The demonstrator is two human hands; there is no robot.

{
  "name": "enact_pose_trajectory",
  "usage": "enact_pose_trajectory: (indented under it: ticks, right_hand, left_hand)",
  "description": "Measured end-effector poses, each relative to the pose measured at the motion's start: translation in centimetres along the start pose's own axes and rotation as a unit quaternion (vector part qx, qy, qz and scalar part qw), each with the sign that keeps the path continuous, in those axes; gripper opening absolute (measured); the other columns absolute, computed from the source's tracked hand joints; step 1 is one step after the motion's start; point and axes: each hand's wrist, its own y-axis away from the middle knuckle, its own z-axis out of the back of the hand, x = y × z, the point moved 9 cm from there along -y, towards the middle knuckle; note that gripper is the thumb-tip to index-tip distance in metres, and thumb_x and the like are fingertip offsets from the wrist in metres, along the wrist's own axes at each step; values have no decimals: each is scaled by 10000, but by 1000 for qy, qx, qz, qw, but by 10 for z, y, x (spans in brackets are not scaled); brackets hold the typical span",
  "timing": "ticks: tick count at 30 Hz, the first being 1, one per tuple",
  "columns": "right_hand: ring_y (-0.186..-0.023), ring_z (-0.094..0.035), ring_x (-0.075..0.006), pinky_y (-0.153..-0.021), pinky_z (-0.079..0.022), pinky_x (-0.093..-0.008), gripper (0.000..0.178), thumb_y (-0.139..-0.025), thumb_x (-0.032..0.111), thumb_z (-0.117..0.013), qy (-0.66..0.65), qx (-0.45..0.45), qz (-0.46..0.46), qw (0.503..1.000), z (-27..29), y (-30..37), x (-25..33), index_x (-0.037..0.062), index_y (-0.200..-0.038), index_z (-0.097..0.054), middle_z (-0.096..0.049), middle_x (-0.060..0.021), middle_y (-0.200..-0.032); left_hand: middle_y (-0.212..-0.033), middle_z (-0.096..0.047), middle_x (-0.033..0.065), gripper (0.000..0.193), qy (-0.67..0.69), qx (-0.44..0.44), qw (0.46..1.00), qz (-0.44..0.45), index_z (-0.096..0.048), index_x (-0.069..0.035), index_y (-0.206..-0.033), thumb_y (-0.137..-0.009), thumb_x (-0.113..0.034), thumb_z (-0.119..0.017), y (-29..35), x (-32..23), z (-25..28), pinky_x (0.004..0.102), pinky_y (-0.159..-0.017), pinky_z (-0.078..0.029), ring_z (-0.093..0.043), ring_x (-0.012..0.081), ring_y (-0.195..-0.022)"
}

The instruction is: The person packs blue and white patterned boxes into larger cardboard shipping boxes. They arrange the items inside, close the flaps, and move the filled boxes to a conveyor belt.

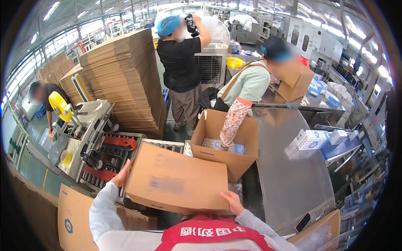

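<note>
A closed brown cardboard box (180, 178) is held flat in front of my body, with blurred print on its top. My left hand (122, 174) presses against its left end, the thumb up along the edge. At the near right corner, my right hand (233, 202) grips the box with fingers over the side. Just beyond stands an open cardboard box (240, 168) with blue-and-white packs (239, 149) inside. A co-worker's floral sleeve (235, 123) reaches down into that open box. The undersides of my fingers are partly hidden.
Left lies a roller conveyor with a red-sided sealing machine (111, 150) and a yellow tape roll (60, 106). Behind it rises a tall stack of flat cardboard (121, 75). A metal table (289, 167) runs along the right, a phone (302, 222) near its front. Co-workers stand beyond.
</note>
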Motion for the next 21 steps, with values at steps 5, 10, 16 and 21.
enact_pose_trajectory:
  ticks: [5, 10, 16, 21]
  right_hand:
    - [-1113, -582, -142, -974, -457, -287, 390, -1019, 216, -549, 18, 307, 31, 951, -194, 84, 182, -38, -1316, -547, -645, -60, -1211]
    - [-1072, -631, -328, -949, -477, -383, 619, -1010, 349, -432, 358, 312, 61, 878, -264, 22, 51, -74, -1441, -299, -638, -274, -1134]
    - [-1124, -589, -444, -962, -464, -477, 640, -950, 469, -522, 534, 350, 180, 749, -270, 49, 70, -38, -1331, -441, -598, -300, -1218]
    - [-1477, -212, -342, -1152, -149, -644, 856, -861, 574, -631, 849, -66, 206, 482, -44, 45, 160, 7, -1460, -399, -269, -192, -1582]
  left_hand:
    - [-1220, -659, 102, 383, -12, 42, 997, 68, -551, 3, -1321, -980, -170, -532, 8, 93, 66, 410, -1001, -477, -635, 222, -1114]
    - [-1456, -465, 95, 871, 18, 188, 978, 90, -246, -44, -1523, -896, -455, -690, -24, 67, -186, 440, -1077, -386, -421, 246, -1350]
    - [-1367, -532, 268, 858, -308, -75, 944, -93, -263, 11, -1506, -869, -380, -683, -50, 61, -157, 409, -1082, -407, -501, 401, -1292]
    - [-1334, -577, 228, 723, -223, -15, 973, -62, -405, 10, -1449, -875, -326, -689, -72, 84, -105, 372, -1053, -425, -547, 333, -1258]
